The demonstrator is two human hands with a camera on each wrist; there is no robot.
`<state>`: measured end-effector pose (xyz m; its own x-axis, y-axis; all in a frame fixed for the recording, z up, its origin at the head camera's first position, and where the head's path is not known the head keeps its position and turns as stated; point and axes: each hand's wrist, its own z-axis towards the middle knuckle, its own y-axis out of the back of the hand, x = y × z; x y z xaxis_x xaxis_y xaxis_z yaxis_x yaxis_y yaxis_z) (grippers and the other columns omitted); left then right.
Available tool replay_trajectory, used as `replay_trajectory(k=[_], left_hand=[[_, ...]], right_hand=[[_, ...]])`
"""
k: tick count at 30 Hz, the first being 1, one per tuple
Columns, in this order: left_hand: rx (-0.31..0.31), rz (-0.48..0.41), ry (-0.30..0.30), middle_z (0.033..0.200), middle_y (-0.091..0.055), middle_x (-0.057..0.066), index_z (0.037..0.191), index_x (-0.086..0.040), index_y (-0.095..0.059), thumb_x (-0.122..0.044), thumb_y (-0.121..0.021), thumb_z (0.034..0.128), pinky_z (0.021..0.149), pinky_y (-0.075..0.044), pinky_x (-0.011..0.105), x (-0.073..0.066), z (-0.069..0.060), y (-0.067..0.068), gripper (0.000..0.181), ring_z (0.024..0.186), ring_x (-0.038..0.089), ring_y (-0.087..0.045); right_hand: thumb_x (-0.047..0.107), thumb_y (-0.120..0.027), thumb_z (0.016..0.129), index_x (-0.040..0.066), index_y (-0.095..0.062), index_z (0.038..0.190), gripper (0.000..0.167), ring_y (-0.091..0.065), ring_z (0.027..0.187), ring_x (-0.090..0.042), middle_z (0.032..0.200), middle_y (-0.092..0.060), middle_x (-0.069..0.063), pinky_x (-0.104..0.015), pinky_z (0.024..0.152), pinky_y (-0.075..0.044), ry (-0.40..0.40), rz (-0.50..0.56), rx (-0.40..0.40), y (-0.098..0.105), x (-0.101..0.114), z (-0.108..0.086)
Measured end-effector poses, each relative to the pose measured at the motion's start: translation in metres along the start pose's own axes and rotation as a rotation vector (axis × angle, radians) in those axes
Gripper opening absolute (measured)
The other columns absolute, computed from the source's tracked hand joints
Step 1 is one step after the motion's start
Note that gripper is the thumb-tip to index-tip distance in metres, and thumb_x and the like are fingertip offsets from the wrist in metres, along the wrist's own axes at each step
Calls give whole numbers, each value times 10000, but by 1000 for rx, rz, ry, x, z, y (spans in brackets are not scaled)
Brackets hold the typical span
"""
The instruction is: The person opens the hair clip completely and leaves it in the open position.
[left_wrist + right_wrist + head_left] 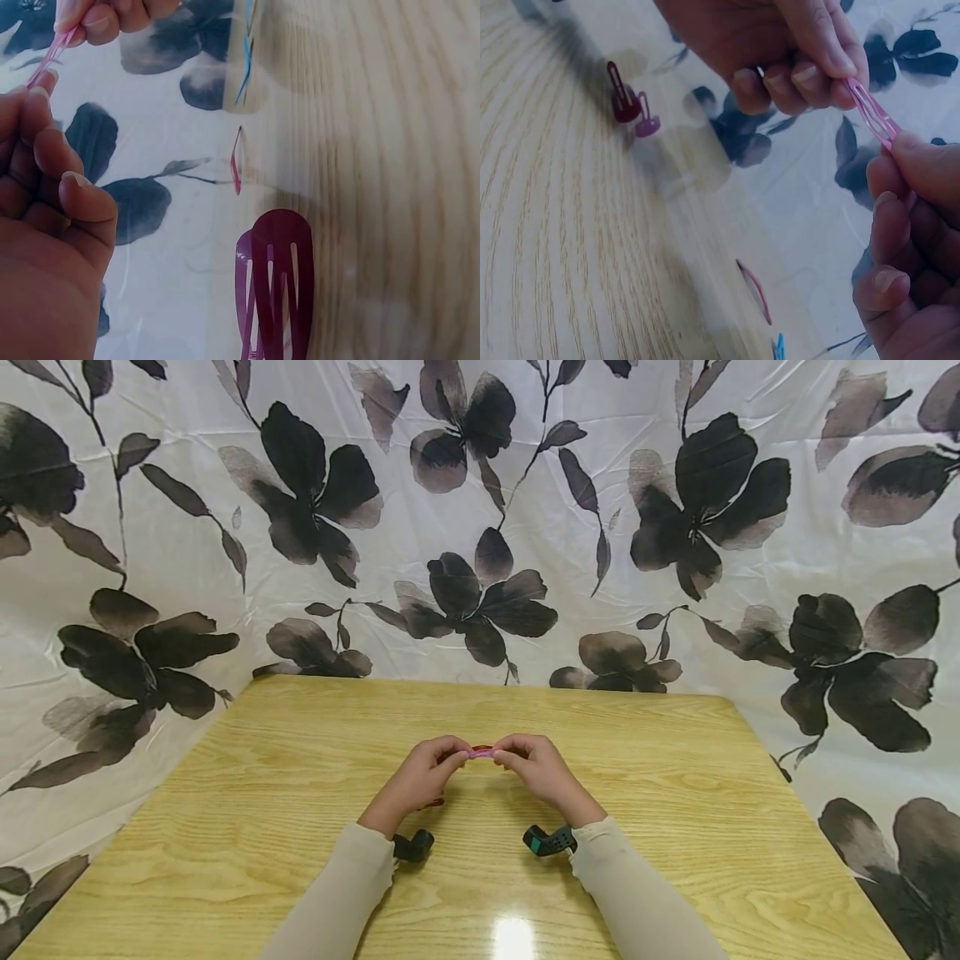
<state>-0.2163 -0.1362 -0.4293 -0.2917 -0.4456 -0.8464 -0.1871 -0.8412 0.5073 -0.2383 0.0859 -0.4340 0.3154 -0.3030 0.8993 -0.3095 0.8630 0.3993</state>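
Between my two hands a pink hair clip (482, 755) is stretched, one end pinched in each. My left hand (420, 777) grips one end with thumb and forefinger; in the right wrist view that hand (780, 56) is at the top. The opposite end of the pink clip (889, 129) is pinched by my right hand (922, 247), its other fingers curled. In the left wrist view my left hand (52, 247) is at lower left and my right hand (112, 16) at the top.
Dark red clips (280, 240) lie on the wooden table (300, 860) near my left hand, with a smaller pink clip (647, 127) beside them. A thin red clip (757, 291) and a blue clip (780, 347) lie farther along. Behind the table hangs a flowered cloth (390, 527).
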Motion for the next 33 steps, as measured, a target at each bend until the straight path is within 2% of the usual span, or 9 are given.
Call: replay_trajectory(k=[4,5,10,12,17,23,27,30,33], left_hand=[[16,-11,-10,941,-597,120,1055,-143,-682,-262,-503,1013,658,-406,299,0,0,1,219,741,195,-467],[20,-12,-13,936,-597,103,1054,-142,-682,-262,-504,1012,663,-408,301,0,0,1,219,749,194,-469],[28,-23,1,931,-586,57,1074,-95,-679,-228,-499,1015,675,-403,314,0,0,1,232,768,197,-465],[32,-29,5,930,-583,59,1079,-77,-678,-229,-497,1016,675,-402,314,-1,0,1,244,767,198,-462],[51,-39,-15,946,-593,95,1075,-78,-681,-265,-494,1017,680,-408,320,-1,-1,2,270,776,213,-470],[40,-46,-17,945,-592,147,1026,-148,-681,-244,-484,1022,679,-409,311,1,-1,1,219,763,205,-466],[36,-55,-1,949,-599,155,1029,-148,-681,-250,-494,1018,644,-403,300,1,-1,0,214,716,197,-446],[30,-54,17,942,-607,124,1031,-150,-685,-267,-513,1009,627,-405,294,0,-1,0,210,710,191,-451],[19,-51,30,938,-616,118,1026,-154,-694,-277,-536,996,608,-409,288,-1,-1,0,203,710,191,-463]], right_hand=[[215,-588,972,111,-709,1000,163,-591,872,-376,921,-668,-97,-366,742,-497,7,3,6,0,-1,0],[212,-589,972,112,-710,998,160,-593,858,-347,914,-668,-82,-364,741,-498,7,2,7,0,-1,0],[216,-588,972,94,-708,999,173,-570,842,-371,899,-657,-69,-287,689,-467,15,9,24,2,0,-1],[218,-588,972,77,-706,1001,186,-557,835,-384,899,-652,-85,-269,672,-456,18,15,33,3,0,-1],[186,-588,971,41,-703,1008,189,-543,774,-284,904,-652,-114,-247,652,-443,17,24,43,3,-2,0],[123,-573,974,-13,-689,1030,187,-542,758,-190,947,-649,-201,-318,698,-473,14,41,72,3,4,-1],[113,-575,971,-21,-687,1022,182,-563,813,-313,944,-647,-204,-382,736,-492,8,48,63,5,19,-8],[107,-580,967,-27,-689,1008,178,-552,850,-408,920,-648,-180,-357,728,-494,18,53,51,5,29,-13],[114,-592,961,-16,-697,999,171,-563,829,-367,892,-652,-116,-312,708,-487,17,53,38,6,31,-14]])
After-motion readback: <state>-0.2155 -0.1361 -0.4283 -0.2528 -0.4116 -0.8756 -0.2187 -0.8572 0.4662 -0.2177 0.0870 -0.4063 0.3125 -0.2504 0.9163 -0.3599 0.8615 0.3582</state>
